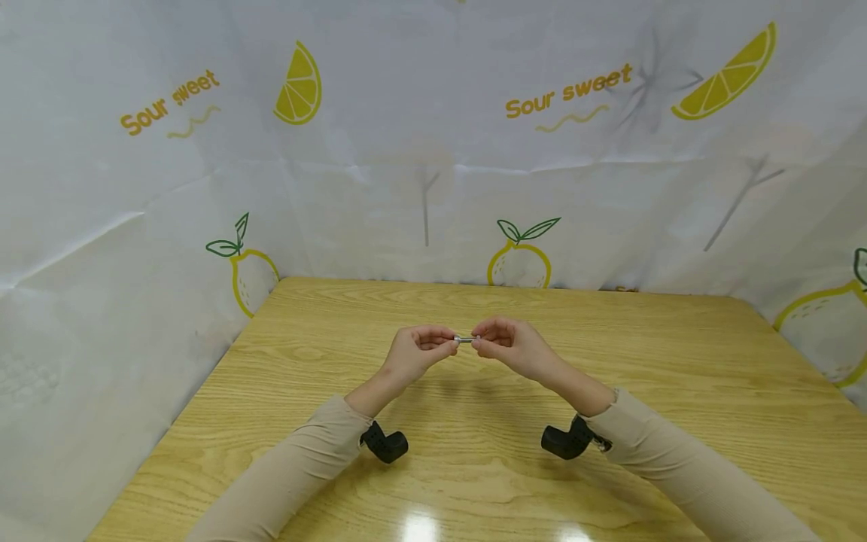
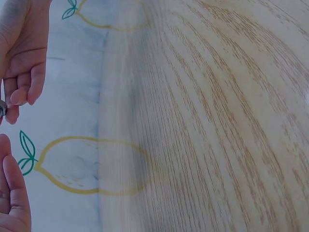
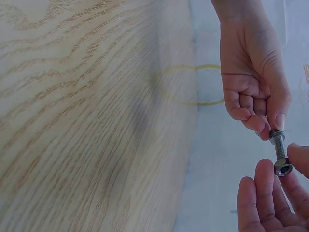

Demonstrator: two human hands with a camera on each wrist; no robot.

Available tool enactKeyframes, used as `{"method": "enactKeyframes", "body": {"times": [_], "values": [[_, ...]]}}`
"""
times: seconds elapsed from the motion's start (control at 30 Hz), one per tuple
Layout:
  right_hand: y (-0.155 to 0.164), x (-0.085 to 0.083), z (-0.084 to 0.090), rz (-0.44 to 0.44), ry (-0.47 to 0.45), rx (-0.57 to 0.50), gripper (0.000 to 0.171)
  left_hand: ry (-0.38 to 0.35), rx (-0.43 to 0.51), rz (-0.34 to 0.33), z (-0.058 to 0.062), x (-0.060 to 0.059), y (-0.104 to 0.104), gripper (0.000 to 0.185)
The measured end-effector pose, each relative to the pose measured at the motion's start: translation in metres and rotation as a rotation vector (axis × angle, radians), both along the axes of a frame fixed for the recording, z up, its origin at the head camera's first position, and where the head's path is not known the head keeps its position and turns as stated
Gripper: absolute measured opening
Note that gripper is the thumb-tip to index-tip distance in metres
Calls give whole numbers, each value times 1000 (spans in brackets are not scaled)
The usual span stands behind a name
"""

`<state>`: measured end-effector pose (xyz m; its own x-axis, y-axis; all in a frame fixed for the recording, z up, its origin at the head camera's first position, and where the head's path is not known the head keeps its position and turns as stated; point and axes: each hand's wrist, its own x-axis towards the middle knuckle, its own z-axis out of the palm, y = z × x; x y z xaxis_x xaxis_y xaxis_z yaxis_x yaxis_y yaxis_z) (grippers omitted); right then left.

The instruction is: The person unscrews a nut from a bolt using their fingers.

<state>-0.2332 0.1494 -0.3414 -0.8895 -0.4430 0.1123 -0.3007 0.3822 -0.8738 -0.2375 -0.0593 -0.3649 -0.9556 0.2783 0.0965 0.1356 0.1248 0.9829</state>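
A small silvery bolt (image 1: 466,340) is held level above the table between the two hands. My left hand (image 1: 415,355) pinches one end of it between thumb and fingertips, which cover that end. Near those fingertips, ring-like washers (image 3: 277,136) show around the bolt in the right wrist view. At the other end is a hex nut (image 3: 283,167), its opening turned partly toward the camera. My right hand (image 1: 518,348) pinches the nut between thumb and index finger, its other fingers held loosely. In the left wrist view the nut is mostly cut off by the frame edge.
A wood-grain table (image 1: 325,324) lies under both hands. Behind it and at the sides hangs a white sheet (image 1: 379,211) printed with lemons and lettering. Black wrist mounts (image 1: 387,444) sit on both sleeved forearms, above the tabletop.
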Motion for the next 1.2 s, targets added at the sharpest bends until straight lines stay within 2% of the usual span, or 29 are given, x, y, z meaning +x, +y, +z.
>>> {"method": "enactKeyframes", "body": {"times": [0.33, 0.87, 1.2], "values": [[0, 1, 0, -27, 28, 23, 28, -15, 8, -3, -2, -1, 1, 22], [3, -1, -4, -9, 0, -22, 30, 3, -1, -6, -4, -2, 0, 23], [8, -2, -9, -34, 48, 30, 27, -10, -7, -18, -7, -4, -3, 25]]}}
